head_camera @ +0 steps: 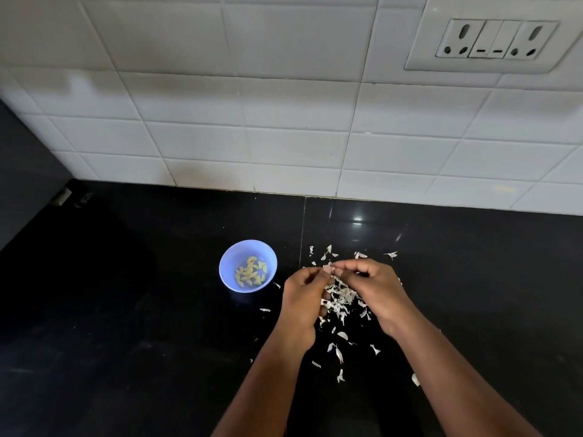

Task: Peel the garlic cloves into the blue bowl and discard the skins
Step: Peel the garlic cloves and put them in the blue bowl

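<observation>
A small blue bowl (pixel 232 258) stands on the black counter and holds several peeled yellowish garlic cloves (pixel 250 274). Just right of it, my left hand (pixel 301 301) and my right hand (pixel 373 287) meet fingertip to fingertip, both pinching one small garlic clove (pixel 328 268) between them. The clove is mostly hidden by the fingers. Below and around the hands lies a loose heap of white garlic skins (pixel 342 296), with scattered flakes trailing toward the near edge.
The black counter (pixel 126 310) runs back to a white tiled wall (pixel 252 121). A white socket and switch plate (pixel 495 39) sits on the wall at the upper right. A dark panel (pixel 19 171) bounds the left side.
</observation>
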The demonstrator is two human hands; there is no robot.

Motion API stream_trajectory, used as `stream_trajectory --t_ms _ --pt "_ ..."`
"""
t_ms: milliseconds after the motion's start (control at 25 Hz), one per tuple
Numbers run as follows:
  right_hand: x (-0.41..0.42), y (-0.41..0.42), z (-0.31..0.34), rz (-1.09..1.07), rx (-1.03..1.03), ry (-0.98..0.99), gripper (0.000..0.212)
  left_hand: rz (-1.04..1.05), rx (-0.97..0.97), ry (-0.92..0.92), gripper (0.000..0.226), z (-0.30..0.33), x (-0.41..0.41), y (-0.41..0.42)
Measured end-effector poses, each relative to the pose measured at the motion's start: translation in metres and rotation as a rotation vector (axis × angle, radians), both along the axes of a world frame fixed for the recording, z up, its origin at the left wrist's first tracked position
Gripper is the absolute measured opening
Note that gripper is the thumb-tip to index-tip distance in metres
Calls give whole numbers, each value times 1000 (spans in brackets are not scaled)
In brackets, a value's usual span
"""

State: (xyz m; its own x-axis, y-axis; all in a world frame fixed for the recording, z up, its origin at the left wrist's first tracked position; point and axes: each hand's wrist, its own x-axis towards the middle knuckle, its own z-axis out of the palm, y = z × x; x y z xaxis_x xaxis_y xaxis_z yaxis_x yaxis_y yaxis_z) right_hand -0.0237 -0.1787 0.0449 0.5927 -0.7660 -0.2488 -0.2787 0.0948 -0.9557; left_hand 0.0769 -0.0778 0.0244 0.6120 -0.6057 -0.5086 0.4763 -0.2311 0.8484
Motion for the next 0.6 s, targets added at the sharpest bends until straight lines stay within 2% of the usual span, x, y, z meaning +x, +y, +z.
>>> stream_trajectory --t_ms 80,200,440,600 --pt "-5 15 4 -73 84 -88 11 21 -53 122 13 3 -1 0" --pt "-13 23 11 -131 111 -133 11 -10 -109 195 6 12 -8 1" --pt "-20 32 20 -170 123 -157 11 -102 -135 63 9 31 -18 6" --pt "-21 34 18 -200 456 -319 9 -154 -100 1 15 40 -27 8"
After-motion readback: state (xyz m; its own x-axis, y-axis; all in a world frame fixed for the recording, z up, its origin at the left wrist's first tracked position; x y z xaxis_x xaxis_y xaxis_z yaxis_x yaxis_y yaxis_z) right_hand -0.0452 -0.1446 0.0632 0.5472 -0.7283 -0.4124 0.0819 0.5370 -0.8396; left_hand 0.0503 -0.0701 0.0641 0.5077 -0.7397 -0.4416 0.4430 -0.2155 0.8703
